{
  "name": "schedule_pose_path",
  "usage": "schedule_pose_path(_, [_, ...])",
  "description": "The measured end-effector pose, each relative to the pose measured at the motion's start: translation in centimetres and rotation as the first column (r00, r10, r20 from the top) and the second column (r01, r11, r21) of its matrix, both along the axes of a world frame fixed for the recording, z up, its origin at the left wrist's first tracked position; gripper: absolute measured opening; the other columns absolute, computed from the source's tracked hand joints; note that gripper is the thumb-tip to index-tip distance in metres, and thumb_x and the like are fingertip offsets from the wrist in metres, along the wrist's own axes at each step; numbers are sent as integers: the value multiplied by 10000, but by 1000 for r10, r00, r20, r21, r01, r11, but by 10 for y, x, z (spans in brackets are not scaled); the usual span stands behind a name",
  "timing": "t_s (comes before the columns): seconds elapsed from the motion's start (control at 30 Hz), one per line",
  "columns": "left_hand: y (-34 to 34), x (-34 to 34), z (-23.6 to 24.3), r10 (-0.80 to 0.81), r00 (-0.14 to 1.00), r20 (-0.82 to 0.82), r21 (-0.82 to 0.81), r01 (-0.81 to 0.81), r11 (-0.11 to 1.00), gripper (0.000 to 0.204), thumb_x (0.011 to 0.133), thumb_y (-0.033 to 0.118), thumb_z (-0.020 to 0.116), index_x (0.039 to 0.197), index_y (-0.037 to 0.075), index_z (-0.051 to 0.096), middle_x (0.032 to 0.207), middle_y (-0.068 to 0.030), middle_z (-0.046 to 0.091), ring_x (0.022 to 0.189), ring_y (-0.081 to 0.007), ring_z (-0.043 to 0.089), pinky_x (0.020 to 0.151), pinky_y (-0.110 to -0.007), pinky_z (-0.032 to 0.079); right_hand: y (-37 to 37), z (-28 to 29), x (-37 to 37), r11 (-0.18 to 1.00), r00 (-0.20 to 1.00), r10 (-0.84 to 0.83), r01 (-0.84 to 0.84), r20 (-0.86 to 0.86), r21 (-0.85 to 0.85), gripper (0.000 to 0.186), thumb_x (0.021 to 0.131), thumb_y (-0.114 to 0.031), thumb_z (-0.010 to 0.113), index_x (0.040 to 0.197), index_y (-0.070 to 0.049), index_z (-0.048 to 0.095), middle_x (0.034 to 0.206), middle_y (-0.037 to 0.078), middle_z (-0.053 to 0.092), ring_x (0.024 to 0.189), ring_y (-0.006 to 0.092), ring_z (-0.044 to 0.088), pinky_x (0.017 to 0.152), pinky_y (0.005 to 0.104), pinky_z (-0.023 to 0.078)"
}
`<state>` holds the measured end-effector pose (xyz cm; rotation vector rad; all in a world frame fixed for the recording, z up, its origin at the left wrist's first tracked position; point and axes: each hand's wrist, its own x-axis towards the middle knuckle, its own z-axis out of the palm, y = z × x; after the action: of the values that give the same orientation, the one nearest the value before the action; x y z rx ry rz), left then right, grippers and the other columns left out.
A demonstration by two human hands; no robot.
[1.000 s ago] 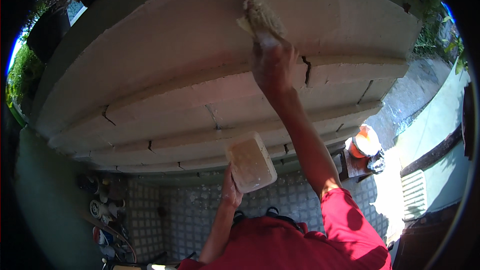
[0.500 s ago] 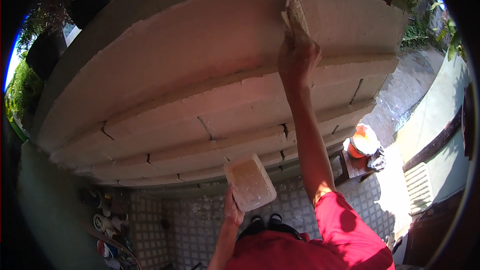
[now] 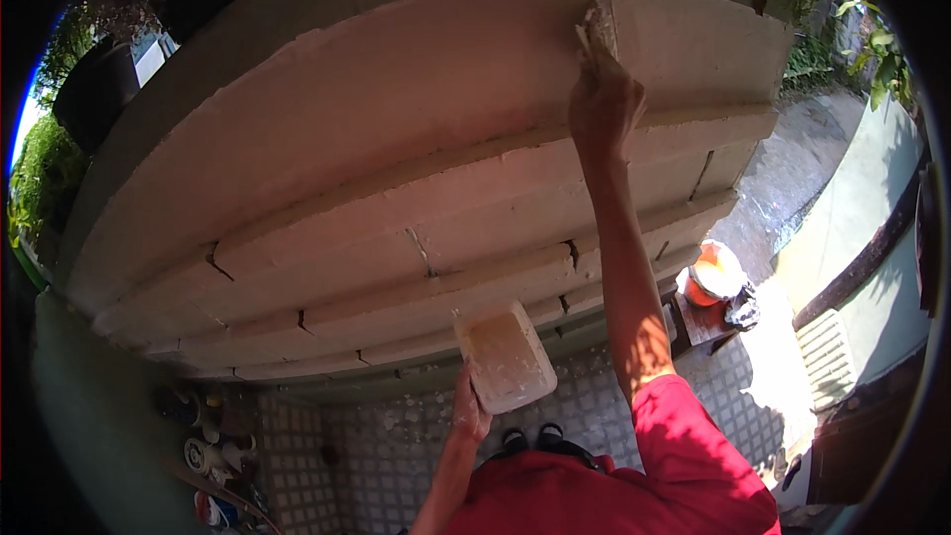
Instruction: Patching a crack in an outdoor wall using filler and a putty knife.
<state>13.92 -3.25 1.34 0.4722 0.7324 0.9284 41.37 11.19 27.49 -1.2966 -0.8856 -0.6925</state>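
Note:
My right hand (image 3: 606,107) is raised at the upper right, its fingers closed round a flat, pale, plaster-crusted spreading tool (image 3: 606,26). The tool lies against the upper band of a stepped, pinkish plaster wall (image 3: 416,79), just under its top border; its exact kind is hard to make out. Lower down, my left hand (image 3: 470,408) grips the side of a rectangular off-white tub (image 3: 507,357), held tilted in front of my body. Pale residue coats the tub. Some of the left fingers are hidden behind it.
Dark cracks or joints cut the wall's lower ledges (image 3: 426,253). At the right, an orange-and-white bucket (image 3: 715,275) stands on a small bench (image 3: 701,325) beside a dark plastic bag (image 3: 741,307). Cans and containers (image 3: 205,456) crowd the lower left. Tiled floor (image 3: 376,456) lies below; potted plants line the upper left.
The view has shifted slightly. My right hand and the spreading tool appear a little lower and farther right, still against the upper band. The left hand keeps hold of the tub.

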Motion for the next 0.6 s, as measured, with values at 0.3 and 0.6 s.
schedule_pose_path(0.3, [17,-5,11,-86,996,-15,-8,86,996,585,954,488,430,1373,83,393,1335,-61,503,1220,-208,497,1039,-393,395,-12,-15,-60,873,876,473,-480,89,89,297,827,13,565,1107,-18,662,867,212,668,750,253,661,684,318,493])
schedule_pose_path(0.6, [6,-12,-8,-112,994,0,-23,112,993,591,950,479,444,1372,69,389,1334,-67,503,1224,-213,493,1040,-385,395,15,-18,-2,998,997,-61,60,37,5,270,892,-166,592,1151,-142,665,811,220,621,727,379,628,627,392,474])
